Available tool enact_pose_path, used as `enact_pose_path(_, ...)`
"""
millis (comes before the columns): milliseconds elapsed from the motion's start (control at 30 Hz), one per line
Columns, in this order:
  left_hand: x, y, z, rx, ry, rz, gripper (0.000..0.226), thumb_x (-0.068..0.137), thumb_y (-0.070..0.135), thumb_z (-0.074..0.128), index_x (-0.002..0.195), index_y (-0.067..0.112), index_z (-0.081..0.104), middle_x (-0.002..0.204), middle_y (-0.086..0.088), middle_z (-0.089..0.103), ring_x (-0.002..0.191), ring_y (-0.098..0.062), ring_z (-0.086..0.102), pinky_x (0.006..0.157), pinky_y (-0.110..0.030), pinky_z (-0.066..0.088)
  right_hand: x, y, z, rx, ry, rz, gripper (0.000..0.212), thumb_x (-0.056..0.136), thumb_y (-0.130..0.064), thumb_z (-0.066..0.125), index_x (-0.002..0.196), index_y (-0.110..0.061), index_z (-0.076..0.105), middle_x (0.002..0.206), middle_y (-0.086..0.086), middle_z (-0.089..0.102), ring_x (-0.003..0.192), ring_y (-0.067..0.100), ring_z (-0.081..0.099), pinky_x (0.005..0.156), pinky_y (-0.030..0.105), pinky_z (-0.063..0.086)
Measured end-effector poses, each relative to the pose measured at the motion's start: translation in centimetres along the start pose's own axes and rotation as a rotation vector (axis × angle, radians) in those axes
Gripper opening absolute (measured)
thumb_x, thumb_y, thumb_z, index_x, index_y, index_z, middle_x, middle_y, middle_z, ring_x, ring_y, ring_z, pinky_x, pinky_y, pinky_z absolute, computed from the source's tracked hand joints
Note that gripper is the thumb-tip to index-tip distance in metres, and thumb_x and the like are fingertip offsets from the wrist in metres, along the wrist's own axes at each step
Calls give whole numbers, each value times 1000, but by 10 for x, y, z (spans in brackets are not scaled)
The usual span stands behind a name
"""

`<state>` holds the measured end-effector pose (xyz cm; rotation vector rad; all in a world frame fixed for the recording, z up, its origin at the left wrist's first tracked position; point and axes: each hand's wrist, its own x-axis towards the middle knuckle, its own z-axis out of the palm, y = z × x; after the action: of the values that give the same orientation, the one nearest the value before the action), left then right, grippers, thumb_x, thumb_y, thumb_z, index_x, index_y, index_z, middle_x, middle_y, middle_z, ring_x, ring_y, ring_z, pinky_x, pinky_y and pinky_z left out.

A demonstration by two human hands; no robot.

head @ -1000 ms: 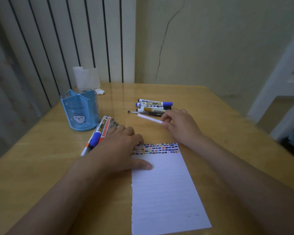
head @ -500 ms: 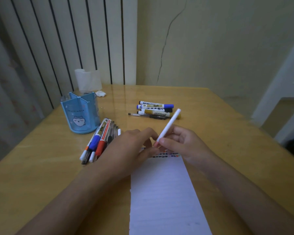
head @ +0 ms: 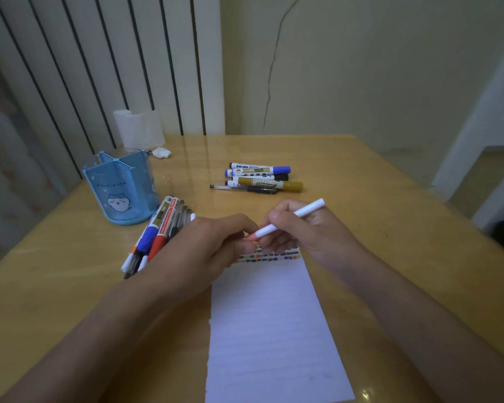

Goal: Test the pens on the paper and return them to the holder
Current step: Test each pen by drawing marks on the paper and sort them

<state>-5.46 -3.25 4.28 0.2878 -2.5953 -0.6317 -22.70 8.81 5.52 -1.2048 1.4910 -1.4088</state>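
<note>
white pen [head: 291, 219] in right hand [head: 300, 231] grip, left hand [head: 216, 245] pinching tip

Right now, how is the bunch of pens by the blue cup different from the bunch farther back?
The near bunch lies slanted beside the blue holder; the far bunch lies sideways, away from it. The near bunch has a red marker; the far bunch has a gold one. Both lie on the table, outside the holder.

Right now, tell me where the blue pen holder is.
In the head view, the blue pen holder stands on the table's left side, just behind the pile of pens and in front of the tissue roll.
</note>
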Motion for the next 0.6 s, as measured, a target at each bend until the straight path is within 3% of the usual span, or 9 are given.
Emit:
enact_pose_path(133, 1, -2, -1, -50, -24, 8, 18, 96, 37, 51, 107, 28, 64, 68, 9, 62, 67, -14, 61, 58, -22, 44, 1, -1, -3, 11, -22, -10, 23, 101, -11, 52, 95, 10, 61, 79, 10, 75, 72, 20, 71, 70, 27, 56)
enact_pose_path(500, 0, 2, -5, -168, -109, -9, 16, 100, 33, 50, 113, 33, 61, 67, 4, 63, 63, -18, 61, 60, -26, 47, 0, -4, -1, -6, -38, -59, 23, 101, -5, 49, 81, -1, 60, 71, 10, 72, 66, 20, 69, 67, 27, 57)
enact_pose_path(600, -6, -1, -13, -185, -135, -57, 41, 103, 13, 45, 127, 44, 57, 65, 1, 60, 59, -16, 58, 59, -21, 47, 3, -8, -12, 29, 102, -104, 34, 102, -3, 41, 72, -4, 57, 57, 8, 64, 55, 20, 62, 60, 28, 55)
